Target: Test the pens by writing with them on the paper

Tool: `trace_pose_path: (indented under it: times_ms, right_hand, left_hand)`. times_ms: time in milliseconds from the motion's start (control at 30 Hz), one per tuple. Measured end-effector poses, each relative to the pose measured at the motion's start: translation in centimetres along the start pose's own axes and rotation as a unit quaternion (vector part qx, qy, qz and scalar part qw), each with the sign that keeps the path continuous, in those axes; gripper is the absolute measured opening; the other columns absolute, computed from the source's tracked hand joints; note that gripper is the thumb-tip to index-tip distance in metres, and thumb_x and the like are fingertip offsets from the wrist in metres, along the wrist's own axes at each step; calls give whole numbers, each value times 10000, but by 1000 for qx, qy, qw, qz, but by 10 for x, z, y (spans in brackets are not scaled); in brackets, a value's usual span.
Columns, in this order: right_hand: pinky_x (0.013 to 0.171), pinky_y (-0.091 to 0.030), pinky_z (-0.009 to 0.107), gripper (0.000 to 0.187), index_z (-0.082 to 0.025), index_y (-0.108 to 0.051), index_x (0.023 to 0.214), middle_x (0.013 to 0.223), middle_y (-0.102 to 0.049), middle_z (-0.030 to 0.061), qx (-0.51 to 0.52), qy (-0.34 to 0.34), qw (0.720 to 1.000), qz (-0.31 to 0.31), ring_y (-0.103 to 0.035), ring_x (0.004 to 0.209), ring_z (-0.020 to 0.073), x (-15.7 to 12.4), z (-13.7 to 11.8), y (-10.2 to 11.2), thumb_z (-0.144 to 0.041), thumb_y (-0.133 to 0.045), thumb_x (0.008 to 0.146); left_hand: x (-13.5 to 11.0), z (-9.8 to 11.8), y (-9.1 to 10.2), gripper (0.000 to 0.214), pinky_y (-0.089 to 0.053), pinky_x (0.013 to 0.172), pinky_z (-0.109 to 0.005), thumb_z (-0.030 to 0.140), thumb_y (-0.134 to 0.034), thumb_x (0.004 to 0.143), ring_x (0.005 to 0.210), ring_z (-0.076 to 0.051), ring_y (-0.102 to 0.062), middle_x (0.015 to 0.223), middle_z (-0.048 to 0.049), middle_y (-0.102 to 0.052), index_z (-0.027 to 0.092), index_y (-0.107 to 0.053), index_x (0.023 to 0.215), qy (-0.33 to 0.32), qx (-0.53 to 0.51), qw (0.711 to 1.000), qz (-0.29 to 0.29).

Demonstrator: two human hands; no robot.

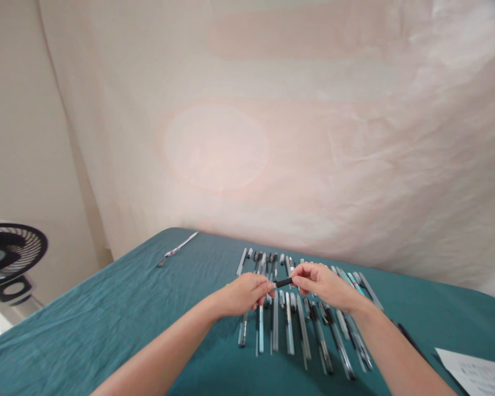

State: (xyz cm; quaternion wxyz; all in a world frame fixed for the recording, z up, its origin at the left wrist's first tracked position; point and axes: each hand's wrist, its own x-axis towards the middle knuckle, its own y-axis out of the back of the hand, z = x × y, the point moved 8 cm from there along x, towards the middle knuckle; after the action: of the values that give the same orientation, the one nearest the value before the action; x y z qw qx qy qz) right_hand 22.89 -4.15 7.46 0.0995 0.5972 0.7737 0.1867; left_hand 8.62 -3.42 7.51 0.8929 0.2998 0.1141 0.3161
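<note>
Over the rows of pens, a short black pen part point(284, 282), perhaps a cap or grip, spans the space between my two hands. My left hand point(247, 291) is closed, pinching its left end. The fingers of my right hand point(319, 283) pinch the right end. Whether the piece is joined to anything inside my left hand is hidden. In the near row below my hands lie several pens point(289, 324), with clear barrels, caps and thin refills side by side. A far row of pen parts point(263, 261) is partly covered by my hands.
The parts lie on a green cloth-covered table point(127, 308). A single pen with a long thin piece point(177, 249) is at the far left. A printed sheet point(478, 371) and a dark thin object point(412, 340) are at the right. A fan point(10, 256) stands beyond the left edge.
</note>
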Motion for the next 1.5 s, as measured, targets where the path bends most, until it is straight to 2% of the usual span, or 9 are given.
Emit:
trace_pose_path:
  times_ms: [133, 233, 367, 567, 700, 800, 933, 1200, 1500]
  right_hand:
    - [551, -403, 243, 445, -133, -567, 692, 612, -575, 16, 0, -51, 999, -5, -515, 547, 116, 1, 9, -4, -530, -402, 806]
    - [550, -398, 234, 397, -138, -558, 676, 616, -579, 12, -25, -38, 999, -2, -509, 553, 112, 1, 8, -3, -502, -453, 792]
    - [549, -382, 212, 311, -146, -578, 771, 627, -558, -11, -32, -5, 999, -1, -492, 573, 102, 0, 4, 0, -455, -545, 751]
    - [555, -405, 240, 471, -130, -566, 689, 646, -600, 29, -15, -48, 999, -3, -525, 561, 120, 2, 11, -3, -545, -379, 808]
    - [556, -388, 229, 353, -139, -556, 692, 616, -565, 1, -46, -19, 999, 1, -498, 562, 107, 3, 8, -2, -473, -489, 781]
    - [559, -379, 223, 251, -154, -557, 783, 627, -534, -21, -12, 5, 1000, 4, -477, 577, 99, 1, 5, 1, -402, -569, 746]
    - [576, -397, 234, 252, -159, -544, 811, 647, -530, -21, 47, -1, 999, -2, -496, 592, 103, -1, 4, 2, -386, -605, 719]
    - [550, -384, 217, 265, -160, -550, 891, 665, -557, -18, 94, -18, 995, 40, -507, 565, 89, -1, 5, 9, -372, -585, 735]
    - [558, -370, 223, 268, -149, -593, 834, 635, -552, -17, 87, -24, 995, 43, -491, 553, 90, -1, 11, 14, -393, -593, 722]
  left_hand:
    - [0, 0, -1, 427, -355, 478, -192, 452, -285, 860, 479, -100, -437, 571, 35, -453, 153, -589, 836, 0, 2, 1000, -2]
    - [0, 0, -1, 429, -355, 479, -194, 456, -289, 858, 477, -102, -435, 564, 35, -453, 151, -590, 829, 1, 4, 1000, -2]
    - [-1, 1, 0, 425, -359, 488, -196, 453, -291, 859, 482, -103, -440, 564, 35, -453, 152, -590, 828, 1, 6, 1000, -3]
    - [-1, 2, 0, 426, -358, 482, -194, 456, -290, 858, 479, -101, -439, 571, 34, -456, 150, -586, 833, 7, 8, 1000, -5]
    - [-1, 0, -1, 430, -355, 482, -191, 466, -299, 851, 476, -100, -433, 562, 33, -460, 153, -593, 831, 13, 12, 1000, -7]
    - [-1, -1, -1, 442, -358, 492, -195, 474, -293, 849, 478, -103, -434, 566, 31, -464, 154, -598, 839, 15, 11, 1000, -6]
    - [-1, -1, -1, 456, -363, 495, -203, 494, -290, 843, 482, -109, -437, 574, 29, -472, 154, -595, 842, 17, 7, 1000, -5]
    - [-2, 0, 2, 467, -375, 507, -212, 511, -280, 841, 497, -116, -451, 599, 24, -481, 155, -583, 851, 12, 2, 1000, -4]
    - [-1, 0, 3, 445, -373, 510, -206, 498, -298, 843, 492, -109, -454, 601, 25, -487, 156, -582, 843, 11, -1, 1000, -3]
